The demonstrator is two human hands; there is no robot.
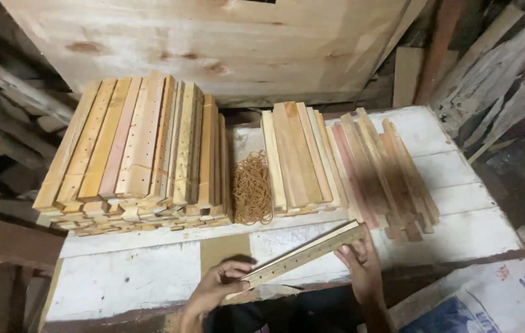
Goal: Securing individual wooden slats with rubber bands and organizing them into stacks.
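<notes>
Behind the white-painted plank table [459, 234] leans a big pale plywood sheet [213, 43]. At lower right, a white-and-blue printed woven sack [490, 302]. On the table: a left stack of drilled pale wooden slats [133, 154], a middle-right pile of plain and reddish slats [342, 163], a heap of tan rubber bands [252, 188] between them. Near edge: one thin drilled wooden slat [302, 254], long axis rising left to right, left hand [216, 290] fingers pinching its lower end, right hand [361, 265] fingers wrapped around the upper end.
</notes>
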